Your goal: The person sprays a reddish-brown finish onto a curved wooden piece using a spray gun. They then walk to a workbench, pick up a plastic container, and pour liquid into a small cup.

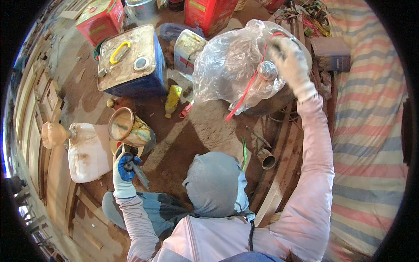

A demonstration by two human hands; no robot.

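Note:
My left hand [124, 174], in a white glove with a blue palm, is closed at the near side of a stained, tilted cup [136, 134] and appears to hold it. A dark grey handle-like piece [140, 176] sticks out below the fist. The cup overlaps a round can behind it. At the upper right my right hand [290, 61], in a soiled white glove, is over a clear plastic bag [227, 61]. Motion smears its fingers. A red strip [242, 104] runs across the bag to near this hand, beside a silvery round lump [267, 70].
A blue square can [133, 81] with a yellow handle stands ahead. A white jug [89, 153] lies at left, near a yellow pouch [173, 99]. Red cans [207, 15] stand farther off. Striped sheeting [366, 131] covers the right side. Another person's covered head [214, 181] is in front.

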